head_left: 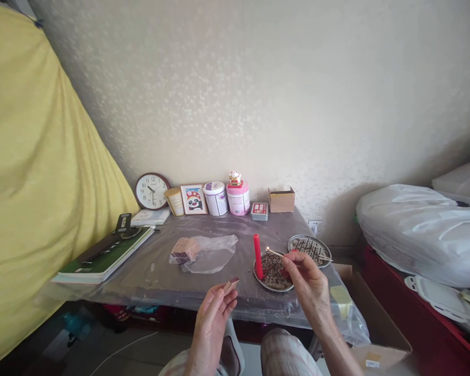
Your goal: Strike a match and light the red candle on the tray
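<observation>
Between the thumb and fingers of my right hand (309, 284) is a thin match (275, 253), its tip glowing with a small flame. That tip is just right of a red candle (257, 257), which stands upright on a round metal plate (254, 272) covered with dark specks and red bits. No flame shows on the candle. My left hand (213, 316) holds a small matchbox (231, 285) near the table's front edge. To its upper left lies a clear plastic bag (215, 256) with a stack of matchboxes (184, 247) at its mouth.
Behind the candle plate sits another round tray (309, 241) with dark marks. A clock (152, 191), canisters (215, 199), a picture frame (194, 199) and a cardboard box (281, 201) line the wall. A thick green book (105, 258) lies left; white bags (415, 230) bulge at right.
</observation>
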Available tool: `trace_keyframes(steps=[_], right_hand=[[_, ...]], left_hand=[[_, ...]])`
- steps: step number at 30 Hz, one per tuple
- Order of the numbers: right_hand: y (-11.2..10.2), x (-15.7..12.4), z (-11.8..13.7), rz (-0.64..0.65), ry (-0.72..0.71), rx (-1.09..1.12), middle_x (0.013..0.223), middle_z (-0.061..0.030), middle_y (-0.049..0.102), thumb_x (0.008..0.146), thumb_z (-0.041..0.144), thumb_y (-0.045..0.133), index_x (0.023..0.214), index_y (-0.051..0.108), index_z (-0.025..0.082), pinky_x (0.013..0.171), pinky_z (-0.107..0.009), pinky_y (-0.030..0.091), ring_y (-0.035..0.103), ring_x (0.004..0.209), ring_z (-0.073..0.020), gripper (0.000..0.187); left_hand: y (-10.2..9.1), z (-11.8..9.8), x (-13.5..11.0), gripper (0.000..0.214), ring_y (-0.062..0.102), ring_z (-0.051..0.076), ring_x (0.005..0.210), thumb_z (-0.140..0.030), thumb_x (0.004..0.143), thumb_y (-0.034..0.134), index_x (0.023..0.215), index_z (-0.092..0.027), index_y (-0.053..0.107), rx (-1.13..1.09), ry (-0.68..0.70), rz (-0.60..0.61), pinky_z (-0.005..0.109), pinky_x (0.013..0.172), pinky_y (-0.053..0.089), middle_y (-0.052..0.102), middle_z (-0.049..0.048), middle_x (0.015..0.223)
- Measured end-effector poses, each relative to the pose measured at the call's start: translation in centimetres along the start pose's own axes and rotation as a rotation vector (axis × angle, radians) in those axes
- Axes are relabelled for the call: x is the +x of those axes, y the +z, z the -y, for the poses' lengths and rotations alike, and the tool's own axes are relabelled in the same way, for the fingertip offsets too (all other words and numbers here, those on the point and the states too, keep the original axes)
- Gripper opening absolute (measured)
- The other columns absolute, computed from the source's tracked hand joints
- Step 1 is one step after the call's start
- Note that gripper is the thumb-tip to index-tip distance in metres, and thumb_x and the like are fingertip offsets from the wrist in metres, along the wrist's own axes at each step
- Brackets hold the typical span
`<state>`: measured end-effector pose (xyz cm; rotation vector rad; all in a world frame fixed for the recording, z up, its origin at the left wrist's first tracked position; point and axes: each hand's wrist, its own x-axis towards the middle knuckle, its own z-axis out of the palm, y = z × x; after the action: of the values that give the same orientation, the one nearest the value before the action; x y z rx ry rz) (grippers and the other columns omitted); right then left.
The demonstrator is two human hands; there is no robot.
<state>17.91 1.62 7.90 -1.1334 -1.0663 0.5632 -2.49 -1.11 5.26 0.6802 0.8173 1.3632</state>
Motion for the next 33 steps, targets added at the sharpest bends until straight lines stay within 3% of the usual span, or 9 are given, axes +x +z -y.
trace_keyframes(steps=[8, 15, 22, 33], right_hand=[[0.8, 1.5, 1.7, 0.023, -0.220, -0.285, 0.076, -0.0014, 0.064, 0.087, 0.040, 0.057, 0.083, 0.063, 0.021, 0.061, -0.027, 0.047, 0.059, 0.064, -0.0164, 0.020], [1.4, 2.4, 1.7, 0.029, -0.279, -0.339, 0.079, -0.0015, 0.065, 0.089, 0.037, 0.055, 0.083, 0.062, 0.021, 0.069, -0.028, 0.047, 0.060, 0.070, -0.0170, 0.019], [2.0, 3.1, 1.9, 0.042, -0.301, -0.395, 0.079, -0.0018, 0.066, 0.089, 0.037, 0.053, 0.083, 0.062, 0.021, 0.068, -0.030, 0.047, 0.061, 0.068, -0.0176, 0.020], [2.3, 3.7, 1.7, 0.060, -0.326, -0.448, 0.079, -0.0027, 0.067, 0.089, 0.038, 0.051, 0.082, 0.061, 0.021, 0.066, -0.030, 0.048, 0.062, 0.066, -0.0176, 0.022]], left_hand=[[-0.2, 0.1, 0.2, 0.029, 0.059, 0.023, 0.100, -0.039, 0.082, 0.063, 0.098, -0.017, 0.072, -0.018, 0.004, 0.006, 0.037, 0.093, 0.041, 0.071, 0.0111, 0.107], [0.0, -0.2, -0.1, 0.029, 0.058, 0.025, 0.101, -0.039, 0.082, 0.063, 0.098, -0.016, 0.072, -0.015, -0.003, -0.001, 0.038, 0.093, 0.041, 0.071, 0.0113, 0.105], [-0.1, -0.1, 0.0, 0.029, 0.058, 0.024, 0.102, -0.038, 0.086, 0.058, 0.100, -0.016, 0.071, -0.010, 0.003, 0.006, 0.038, 0.094, 0.040, 0.069, 0.0123, 0.110], [-0.1, -0.2, 0.0, 0.029, 0.060, 0.024, 0.099, -0.040, 0.081, 0.064, 0.097, -0.016, 0.073, -0.033, 0.005, -0.012, 0.039, 0.093, 0.042, 0.071, 0.0120, 0.107]])
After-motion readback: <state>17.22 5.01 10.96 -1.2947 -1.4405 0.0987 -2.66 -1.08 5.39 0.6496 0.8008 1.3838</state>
